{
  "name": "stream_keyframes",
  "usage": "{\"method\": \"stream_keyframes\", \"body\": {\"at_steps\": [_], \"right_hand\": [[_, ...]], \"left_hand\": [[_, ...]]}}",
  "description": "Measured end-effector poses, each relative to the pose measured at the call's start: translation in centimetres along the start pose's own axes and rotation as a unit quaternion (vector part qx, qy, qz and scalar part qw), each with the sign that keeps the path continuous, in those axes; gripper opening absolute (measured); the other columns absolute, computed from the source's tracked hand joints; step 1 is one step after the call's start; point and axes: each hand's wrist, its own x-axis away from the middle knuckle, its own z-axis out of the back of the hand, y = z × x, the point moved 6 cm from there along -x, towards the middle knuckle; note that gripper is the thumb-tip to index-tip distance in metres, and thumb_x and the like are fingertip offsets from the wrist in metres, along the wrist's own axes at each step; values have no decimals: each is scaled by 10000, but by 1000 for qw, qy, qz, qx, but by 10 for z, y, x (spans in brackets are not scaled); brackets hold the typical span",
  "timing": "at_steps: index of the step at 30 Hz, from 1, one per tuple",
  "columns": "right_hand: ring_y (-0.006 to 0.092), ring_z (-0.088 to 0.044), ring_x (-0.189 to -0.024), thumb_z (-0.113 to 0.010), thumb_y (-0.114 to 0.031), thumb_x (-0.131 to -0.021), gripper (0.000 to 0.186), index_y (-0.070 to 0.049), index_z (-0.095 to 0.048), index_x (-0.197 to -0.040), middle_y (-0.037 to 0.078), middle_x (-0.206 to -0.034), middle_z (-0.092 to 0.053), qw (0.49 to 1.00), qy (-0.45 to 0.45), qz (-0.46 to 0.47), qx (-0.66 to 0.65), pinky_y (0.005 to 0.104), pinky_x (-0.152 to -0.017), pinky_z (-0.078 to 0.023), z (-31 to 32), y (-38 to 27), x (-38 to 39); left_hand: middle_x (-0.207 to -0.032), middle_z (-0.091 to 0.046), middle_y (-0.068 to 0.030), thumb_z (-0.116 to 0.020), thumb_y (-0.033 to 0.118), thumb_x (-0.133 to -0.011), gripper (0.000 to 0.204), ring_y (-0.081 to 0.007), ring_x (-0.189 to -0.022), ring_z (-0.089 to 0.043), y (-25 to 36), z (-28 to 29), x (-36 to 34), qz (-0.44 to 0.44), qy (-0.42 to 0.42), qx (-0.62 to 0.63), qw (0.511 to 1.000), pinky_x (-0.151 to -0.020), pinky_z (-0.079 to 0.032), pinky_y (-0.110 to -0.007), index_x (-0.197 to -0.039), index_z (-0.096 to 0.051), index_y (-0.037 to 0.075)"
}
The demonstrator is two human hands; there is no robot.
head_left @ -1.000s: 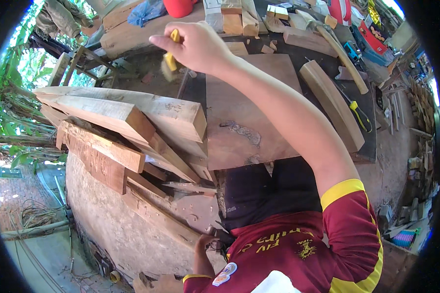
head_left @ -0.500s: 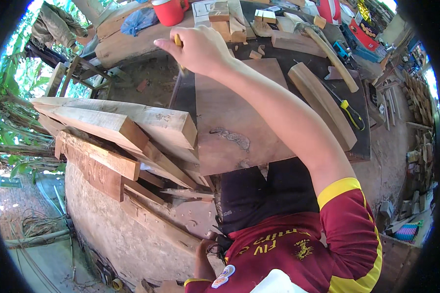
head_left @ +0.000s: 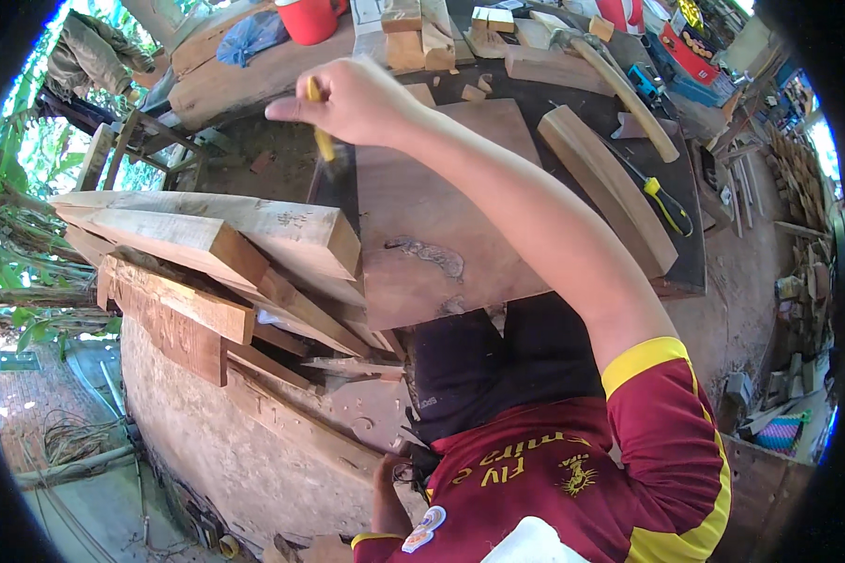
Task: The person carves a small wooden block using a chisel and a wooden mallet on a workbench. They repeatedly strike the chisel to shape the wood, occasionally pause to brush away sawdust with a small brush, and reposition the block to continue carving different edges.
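Note:
My right hand [head_left: 357, 101] is closed around a slim yellow tool [head_left: 319, 131]. The tool's lower end points down and is blurred, so I cannot make out its kind. It is held over the far left corner of a flat brown board [head_left: 450, 216], whose near end reaches over my lap. A grey-brown patch of residue [head_left: 426, 255] marks the board. Low in the picture, my left hand [head_left: 394, 469] is by my waist next to something dark; its fingers are mostly hidden.
Thick wooden beams [head_left: 281, 225] lean at the left. On the dark table are a curved wood piece [head_left: 610, 188], a yellow-handled screwdriver [head_left: 666, 205], a hammer [head_left: 624, 94] and small wood blocks [head_left: 418, 42]. A red mug [head_left: 308, 21] stands at the back beside a blue plastic bag [head_left: 251, 39].
My right hand with the yellow tool has moved slightly left and nearer to me. The whole view has shifted a little. My left hand stays by my waist.

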Motion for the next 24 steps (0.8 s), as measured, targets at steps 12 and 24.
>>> {"method": "stream_keyframes", "body": {"at_steps": [12,24], "right_hand": [[203,-564,-493,-638,-525,-815,518,-22,-642,-695,94,-542,-573,949,93,-32,298,324,-487,-434,110,-13,33],[223,-615,-486,-660,-601,-758,551,-64,-666,-637,90,-528,-605,987,157,-19,-2,336,-517,-502,81,0,38]], "left_hand": [[-785,-685,-148,-681,347,-720,363,-217,-707,-669,10,5,-16,-17,9,-34,999,-601,-518,-390,-827,-695,1],[-819,-695,-172,-657,334,-734,361,-224,-752,-685,0,5,-41,-27,40,-41,998,-633,-529,-403,-850,-694,-6]]}}
